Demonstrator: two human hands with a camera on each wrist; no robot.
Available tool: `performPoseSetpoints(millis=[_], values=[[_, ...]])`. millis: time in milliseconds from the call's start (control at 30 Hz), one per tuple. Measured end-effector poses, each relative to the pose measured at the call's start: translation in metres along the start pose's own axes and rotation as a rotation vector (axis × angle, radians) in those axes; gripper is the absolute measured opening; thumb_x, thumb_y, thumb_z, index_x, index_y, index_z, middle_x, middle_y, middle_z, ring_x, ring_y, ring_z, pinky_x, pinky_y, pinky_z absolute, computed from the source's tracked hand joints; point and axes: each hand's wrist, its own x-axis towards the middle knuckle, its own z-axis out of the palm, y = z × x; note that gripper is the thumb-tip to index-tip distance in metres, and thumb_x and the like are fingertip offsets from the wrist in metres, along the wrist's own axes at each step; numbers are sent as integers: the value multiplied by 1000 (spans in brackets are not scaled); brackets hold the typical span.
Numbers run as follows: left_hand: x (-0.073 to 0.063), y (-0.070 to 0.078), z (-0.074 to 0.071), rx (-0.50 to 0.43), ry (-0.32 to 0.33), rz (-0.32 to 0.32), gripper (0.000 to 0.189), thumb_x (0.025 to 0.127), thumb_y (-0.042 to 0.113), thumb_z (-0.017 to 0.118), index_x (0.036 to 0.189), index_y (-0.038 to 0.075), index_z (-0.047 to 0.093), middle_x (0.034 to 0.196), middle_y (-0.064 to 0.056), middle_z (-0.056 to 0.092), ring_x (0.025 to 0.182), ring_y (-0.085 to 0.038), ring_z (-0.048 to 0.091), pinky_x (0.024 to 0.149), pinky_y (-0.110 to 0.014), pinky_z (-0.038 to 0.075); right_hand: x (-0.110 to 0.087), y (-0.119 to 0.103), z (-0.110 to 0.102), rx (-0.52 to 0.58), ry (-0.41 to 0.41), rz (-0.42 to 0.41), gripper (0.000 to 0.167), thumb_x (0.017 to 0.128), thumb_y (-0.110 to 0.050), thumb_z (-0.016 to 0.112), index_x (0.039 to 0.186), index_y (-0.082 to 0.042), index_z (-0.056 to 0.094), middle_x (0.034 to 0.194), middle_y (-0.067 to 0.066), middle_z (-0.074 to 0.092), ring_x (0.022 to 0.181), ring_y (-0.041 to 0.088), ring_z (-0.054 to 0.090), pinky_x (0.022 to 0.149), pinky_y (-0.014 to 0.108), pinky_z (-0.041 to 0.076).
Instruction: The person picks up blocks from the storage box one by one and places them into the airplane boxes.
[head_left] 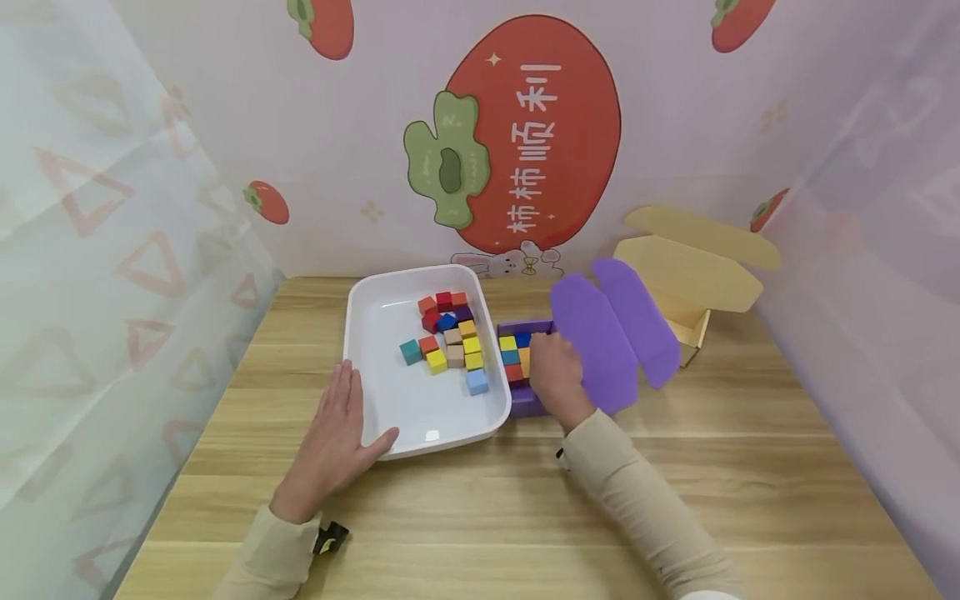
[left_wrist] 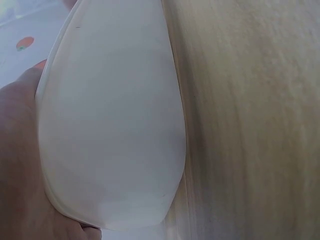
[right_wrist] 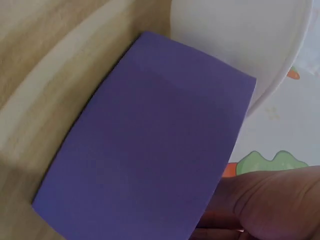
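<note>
My left hand [head_left: 333, 433] rests at the near left corner of a white tray [head_left: 450, 442], fingers straight along its side and thumb over the near rim. In the left wrist view, the tray's outer wall [left_wrist: 110, 115] fills the middle. Colored wooden cubes lie in the tray, among them a teal cube [head_left: 410, 352] and a light blue cube [head_left: 477, 382]. My right hand [head_left: 557, 375] reaches down into an open purple box [head_left: 527, 403], beside a yellow cube [head_left: 507, 342] and a red cube [head_left: 513, 373]. Its fingertips are hidden, so I cannot tell whether it holds a cube.
The purple lid [head_left: 600, 333] stands open to the right of its box. Behind that is an open yellow cardboard box [head_left: 686, 271]. The wooden table [head_left: 480, 517] meets a printed backdrop [head_left: 360, 125] at its far edge.
</note>
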Motion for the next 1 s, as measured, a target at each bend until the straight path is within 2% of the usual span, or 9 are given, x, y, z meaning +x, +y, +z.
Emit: performPoseSetpoints(millis=[133,233,300,500,633,833,933,1000], values=[[-1,1,0,5,3,2,113,97,61,61,165,-11,8,177,-26,-3,165,-46,2,130,-66,18,-5,-3,4,-3,22,-30,14,92,1,72,105,5,74,101,23,78,86,38,78,65,47,65],[0,1,-1,6,2,1,112,97,61,61,165,-11,8,177,-26,-3,165,-46,2,131,-66,17,-7,-5,7,-25,24,-45,7,94,2,71,98,2,76,97,20,79,81,33,78,62,44,65],[0,1,-1,8,0,2,112,97,62,60,165,-11,7,177,-26,-4,165,-46,2,131,-65,17,-9,-6,11,-53,34,-45,10,96,1,70,95,-2,79,96,17,80,79,31,78,62,43,64],[1,1,0,2,-9,-4,113,97,62,60,165,-11,7,177,-26,-4,165,-46,1,131,-65,16,-13,-9,22,-155,22,-57,16,101,-5,66,96,-9,80,94,14,78,80,30,78,60,45,65],[0,0,0,-5,-14,-13,113,97,62,60,165,-11,8,177,-26,-4,165,-46,1,131,-66,16,-14,-9,22,-200,19,-98,12,98,-5,70,98,-11,80,95,13,77,83,30,77,63,45,65],[-1,0,0,-10,-8,-3,113,97,64,59,165,-11,6,177,-26,-4,165,-46,1,131,-66,17,-18,-8,6,-185,163,-151,11,91,2,75,84,-7,78,86,14,77,68,27,75,52,38,61],[-1,0,0,-13,-2,1,113,97,63,59,165,-11,7,177,-26,-4,165,-46,1,130,-66,17,-21,-17,-14,-123,162,-183,8,89,3,77,89,-4,77,84,13,76,67,25,74,51,36,59],[-1,0,0,-13,0,1,113,97,63,59,165,-11,7,177,-26,-3,165,-46,1,130,-66,17,-22,-26,-28,-49,115,-199,6,91,0,77,96,-3,77,85,13,76,70,24,73,54,36,60]])
